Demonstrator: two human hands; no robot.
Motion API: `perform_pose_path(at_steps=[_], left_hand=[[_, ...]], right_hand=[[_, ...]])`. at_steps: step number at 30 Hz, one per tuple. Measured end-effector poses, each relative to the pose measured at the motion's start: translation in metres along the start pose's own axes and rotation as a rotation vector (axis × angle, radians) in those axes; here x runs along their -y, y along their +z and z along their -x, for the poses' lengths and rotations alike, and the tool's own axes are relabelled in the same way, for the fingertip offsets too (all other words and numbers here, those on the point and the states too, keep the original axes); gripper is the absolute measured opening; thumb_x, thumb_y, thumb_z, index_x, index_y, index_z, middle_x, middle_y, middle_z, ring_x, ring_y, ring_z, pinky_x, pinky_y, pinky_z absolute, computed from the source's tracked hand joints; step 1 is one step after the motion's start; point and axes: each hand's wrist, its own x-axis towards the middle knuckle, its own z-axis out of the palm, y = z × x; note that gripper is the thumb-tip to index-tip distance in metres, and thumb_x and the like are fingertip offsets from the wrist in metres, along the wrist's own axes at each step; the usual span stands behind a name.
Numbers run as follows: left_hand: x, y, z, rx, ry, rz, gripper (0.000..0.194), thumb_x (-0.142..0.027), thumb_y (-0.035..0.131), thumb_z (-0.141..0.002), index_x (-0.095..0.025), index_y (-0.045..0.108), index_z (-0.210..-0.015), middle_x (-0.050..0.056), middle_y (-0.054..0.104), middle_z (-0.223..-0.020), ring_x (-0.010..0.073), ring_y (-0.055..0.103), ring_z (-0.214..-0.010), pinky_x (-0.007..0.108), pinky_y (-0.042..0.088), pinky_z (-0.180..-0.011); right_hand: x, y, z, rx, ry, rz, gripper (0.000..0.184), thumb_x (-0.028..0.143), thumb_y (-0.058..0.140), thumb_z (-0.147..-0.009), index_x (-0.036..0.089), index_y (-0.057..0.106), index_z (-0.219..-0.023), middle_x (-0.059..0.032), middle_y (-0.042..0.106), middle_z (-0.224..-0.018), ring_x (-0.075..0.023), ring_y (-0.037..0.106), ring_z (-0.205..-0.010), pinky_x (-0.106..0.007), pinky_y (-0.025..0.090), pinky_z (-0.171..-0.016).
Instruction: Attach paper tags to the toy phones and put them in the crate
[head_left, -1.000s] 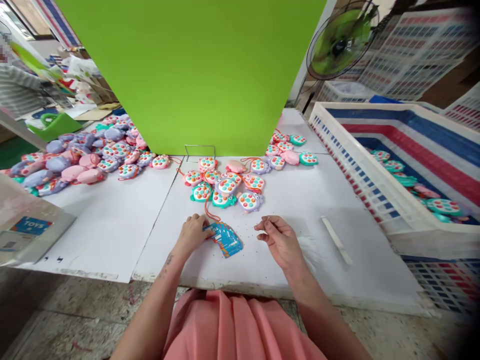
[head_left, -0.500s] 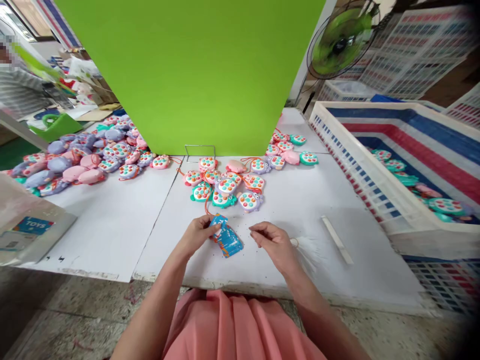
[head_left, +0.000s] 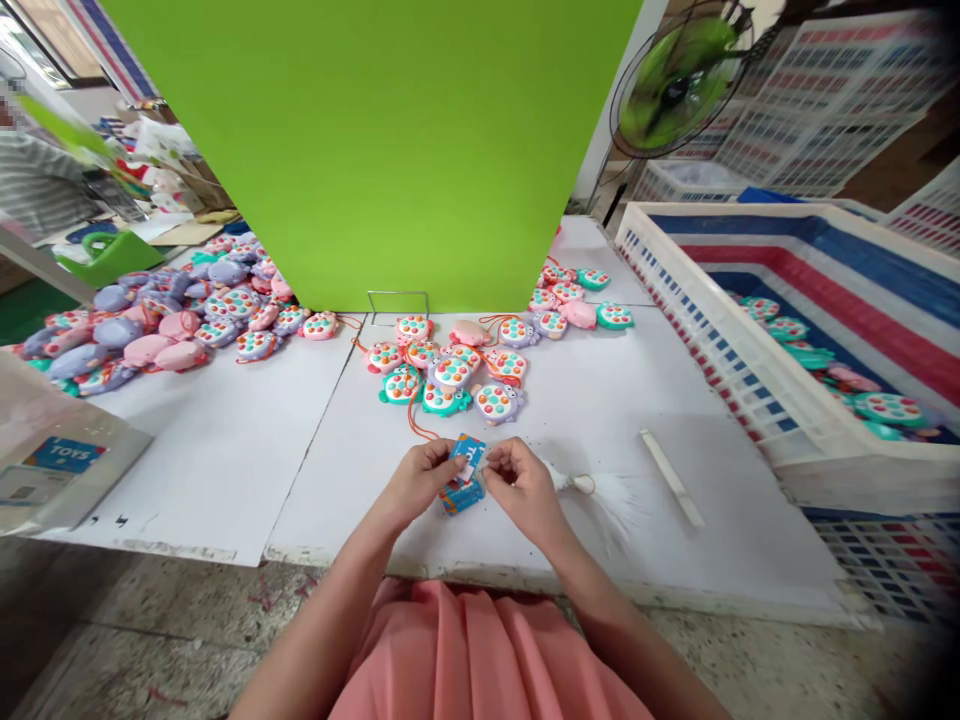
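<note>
My left hand (head_left: pixel 424 485) pinches a small blue card (head_left: pixel 469 452) printed with white "TOY" lettering. Under it, more blue cards (head_left: pixel 459 500) lie on the white table. Close to the card's right edge is my right hand (head_left: pixel 525 492), thumb and fingers pinched together; what they hold, if anything, is too small to tell. A bundle of thin white strands (head_left: pixel 600 500) lies just right of that hand. Beyond both hands sits a cluster of animal-shaped toys with coloured dots, among them a purple one (head_left: pixel 498 402) and a green one (head_left: pixel 445 399), some with orange cords.
A heap of similar toys (head_left: pixel 150 320) covers the table's left. At the right stands a white crate (head_left: pixel 795 440) with a striped lining and toys inside. A green panel (head_left: pixel 375 150) rises behind the toys. A white strip (head_left: pixel 671 478) lies right; a fan (head_left: pixel 679 90) hangs beyond.
My left hand has moved right with a blue card lifted over the others. My right hand has come left to the card's edge. The toys lie as before.
</note>
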Motion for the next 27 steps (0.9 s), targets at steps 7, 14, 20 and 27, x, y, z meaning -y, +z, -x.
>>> perform_pose_path(at_steps=[7, 14, 20, 27], left_hand=[[-0.003, 0.011, 0.007, -0.004, 0.184, -0.225, 0.028, -0.035, 0.056, -0.083, -0.016, 0.065, -0.103, 0.005, 0.067, -0.09, 0.0167, 0.058, -0.081, 0.026, 0.046, -0.074], [-0.007, 0.01, 0.008, -0.004, 0.214, -0.108, 0.032, -0.038, 0.052, -0.086, -0.015, 0.065, -0.105, 0.006, 0.067, -0.087, 0.0166, 0.06, -0.08, 0.029, 0.047, -0.075], [-0.011, 0.013, 0.012, -0.116, 0.383, -0.354, 0.013, -0.027, 0.059, -0.083, -0.018, 0.068, -0.081, 0.003, 0.059, -0.08, 0.0141, 0.057, -0.076, 0.026, 0.044, -0.072], [-0.017, 0.009, 0.015, -0.029, 0.452, -0.543, 0.014, -0.028, 0.058, -0.085, -0.021, 0.07, -0.085, 0.003, 0.051, -0.082, 0.0146, 0.052, -0.081, 0.026, 0.044, -0.074]], right_hand=[[0.003, 0.002, -0.002, -0.128, 0.04, 0.001, 0.02, 0.017, 0.06, -0.069, 0.02, 0.05, -0.086, 0.0031, 0.055, -0.068, -0.0108, 0.051, -0.057, -0.024, 0.041, -0.055], [0.001, -0.005, -0.005, 0.117, 0.223, -0.538, 0.034, 0.028, 0.068, -0.071, 0.019, 0.06, -0.103, 0.0042, 0.052, -0.064, -0.0086, 0.045, -0.053, -0.022, 0.037, -0.047], [0.0, -0.004, 0.002, 0.151, 0.255, -0.56, 0.028, 0.035, 0.072, -0.071, 0.018, 0.067, -0.092, 0.003, 0.051, -0.061, -0.007, 0.043, -0.049, -0.021, 0.033, -0.044], [0.0, -0.012, 0.005, 0.339, 0.305, -0.529, 0.032, 0.048, 0.063, -0.077, 0.016, 0.062, -0.079, 0.0046, 0.047, -0.058, -0.0031, 0.027, -0.042, -0.02, 0.016, -0.039]])
